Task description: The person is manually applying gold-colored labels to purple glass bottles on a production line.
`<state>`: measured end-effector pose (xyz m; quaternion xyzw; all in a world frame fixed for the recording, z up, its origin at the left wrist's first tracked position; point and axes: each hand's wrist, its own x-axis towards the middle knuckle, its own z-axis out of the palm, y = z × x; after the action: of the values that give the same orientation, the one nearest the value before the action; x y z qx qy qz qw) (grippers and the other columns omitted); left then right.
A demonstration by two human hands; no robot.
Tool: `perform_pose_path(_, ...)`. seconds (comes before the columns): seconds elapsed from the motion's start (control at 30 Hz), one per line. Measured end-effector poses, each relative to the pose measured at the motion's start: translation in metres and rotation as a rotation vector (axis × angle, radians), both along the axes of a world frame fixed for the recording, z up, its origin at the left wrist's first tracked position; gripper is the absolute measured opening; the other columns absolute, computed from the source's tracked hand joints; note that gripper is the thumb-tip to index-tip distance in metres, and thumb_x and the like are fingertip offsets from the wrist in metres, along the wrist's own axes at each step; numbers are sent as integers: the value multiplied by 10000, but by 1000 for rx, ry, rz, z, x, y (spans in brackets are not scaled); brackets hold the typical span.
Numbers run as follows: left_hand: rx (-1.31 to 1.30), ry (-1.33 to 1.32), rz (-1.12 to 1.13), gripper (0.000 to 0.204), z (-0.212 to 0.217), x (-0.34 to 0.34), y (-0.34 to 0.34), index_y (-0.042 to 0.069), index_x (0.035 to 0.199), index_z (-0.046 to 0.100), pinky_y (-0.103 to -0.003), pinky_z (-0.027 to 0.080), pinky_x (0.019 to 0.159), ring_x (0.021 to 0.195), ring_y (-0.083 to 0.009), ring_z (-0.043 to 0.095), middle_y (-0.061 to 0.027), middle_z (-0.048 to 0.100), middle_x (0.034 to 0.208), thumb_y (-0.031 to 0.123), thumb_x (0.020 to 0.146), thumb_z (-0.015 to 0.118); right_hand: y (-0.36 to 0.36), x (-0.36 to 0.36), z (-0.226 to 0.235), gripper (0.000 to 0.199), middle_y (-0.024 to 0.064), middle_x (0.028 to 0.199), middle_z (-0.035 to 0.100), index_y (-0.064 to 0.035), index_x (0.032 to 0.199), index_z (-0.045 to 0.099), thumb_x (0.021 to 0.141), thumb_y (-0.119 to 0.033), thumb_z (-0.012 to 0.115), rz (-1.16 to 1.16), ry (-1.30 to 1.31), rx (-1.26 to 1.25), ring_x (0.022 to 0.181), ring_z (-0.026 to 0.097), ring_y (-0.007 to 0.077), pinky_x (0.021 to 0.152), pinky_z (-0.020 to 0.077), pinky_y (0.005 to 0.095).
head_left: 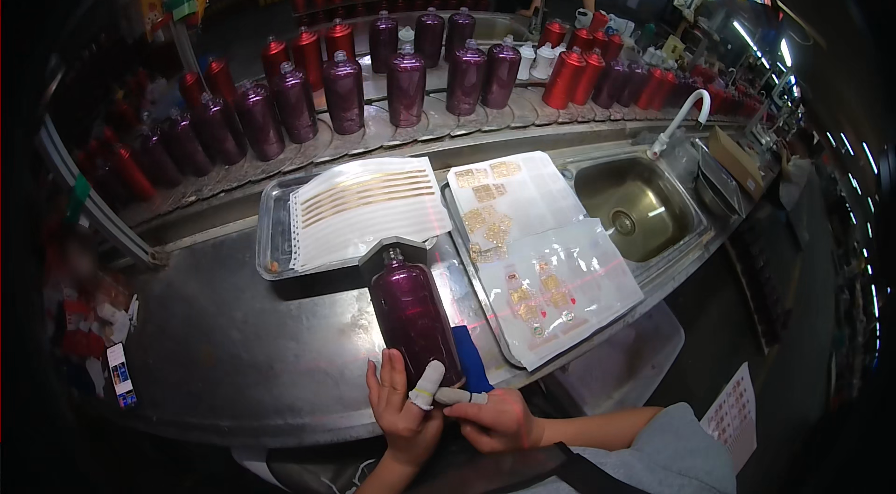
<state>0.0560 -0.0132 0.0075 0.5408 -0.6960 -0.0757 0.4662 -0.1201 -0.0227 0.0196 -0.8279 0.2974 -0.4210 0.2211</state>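
Glossy purple bottle (409, 312), lower center: probably stiff and slippery.
Best held around its body; left hand (407, 412) and right hand (497, 417) are at its base, grip impossible to tell.

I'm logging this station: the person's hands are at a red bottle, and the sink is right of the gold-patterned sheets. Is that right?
Not quite: the bottle at the left hand and right hand is purple, as the head view shows. The sink is right of the gold-patterned sheets.
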Motion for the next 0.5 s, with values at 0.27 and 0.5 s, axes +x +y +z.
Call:
perform_pose_path(0.27, 0, 26, -4, 512, 2, 63, 4, 90, 1186, 691, -608, 262, 1110, 1348, -439, 420, -275, 434, 1448, -8, 684, 686, 8, 66, 1, 328, 59, 575, 561, -71, 1031, 698, 705, -39, 699, -31, 6, 0, 482, 570, 214, 473, 449, 337)
perform_pose_path(0.5, -8, 46, -6, 543, -2, 109, 17, 99, 1192, 694, -617, 249, 1108, 1354, -440, 409, -267, 416, 1466, 0, 658, 706, 24, 111, -7, 323, 116, 828, 700, -71, 1011, 706, 693, -14, 688, -43, 16, 34, 561, 629, 248, 507, 487, 334)
